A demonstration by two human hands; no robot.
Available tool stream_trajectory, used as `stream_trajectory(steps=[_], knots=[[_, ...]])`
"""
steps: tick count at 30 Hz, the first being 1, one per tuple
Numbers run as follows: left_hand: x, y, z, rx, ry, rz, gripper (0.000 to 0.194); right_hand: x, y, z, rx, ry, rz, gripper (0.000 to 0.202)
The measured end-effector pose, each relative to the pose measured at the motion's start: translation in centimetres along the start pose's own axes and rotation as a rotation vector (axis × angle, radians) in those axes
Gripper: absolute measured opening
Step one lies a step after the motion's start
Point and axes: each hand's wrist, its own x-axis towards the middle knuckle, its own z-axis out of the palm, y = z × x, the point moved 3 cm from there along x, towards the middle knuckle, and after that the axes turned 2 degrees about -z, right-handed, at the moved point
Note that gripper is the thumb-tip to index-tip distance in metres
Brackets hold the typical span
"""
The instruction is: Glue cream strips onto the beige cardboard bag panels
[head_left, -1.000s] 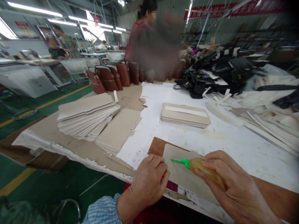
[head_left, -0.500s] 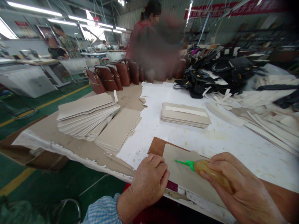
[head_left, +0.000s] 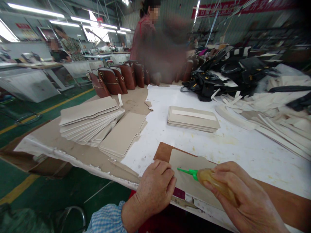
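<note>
Amber glue bottle [head_left: 216, 185] with a green nozzle lies gripped in the right hand [head_left: 243, 197], its fingers wrapped around it, tip over the beige panel [head_left: 188, 170] at the surface's near edge. Left hand [head_left: 155, 189], fingers curled, presses the panel's left edge.

Open white desk [head_left: 233, 152] lies beyond the brown board [head_left: 163, 151], up to the flat panel stack [head_left: 193, 119]. Left of that stack, fanned panel piles [head_left: 92, 121] block the way; right of it, loose strips [head_left: 274, 126]; behind it, black bags [head_left: 218, 79].
</note>
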Motion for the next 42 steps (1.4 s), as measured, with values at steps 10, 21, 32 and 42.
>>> stream_trajectory(steps=[10, 21, 32, 42], knots=[[0.0, 0.1, 0.0, -0.011, 0.006, 0.000, 0.009, -0.2, 1.1, -0.3, -0.041, -0.006, -0.014, 0.007], [0.0, 0.0, 0.1, -0.006, 0.012, 0.019, 0.010, 0.4, 0.1, -1.1, 0.055, -0.014, -0.029, 0.007], [0.0, 0.1, -0.1, -0.010, 0.013, 0.010, 0.009, 0.0, 0.1, -0.8, 0.040, -0.008, -0.037, 0.004], [0.1, 0.2, -0.1, -0.005, 0.018, 0.018, 0.009, -0.7, 0.2, -1.1, -0.024, 0.008, -0.055, 0.007]])
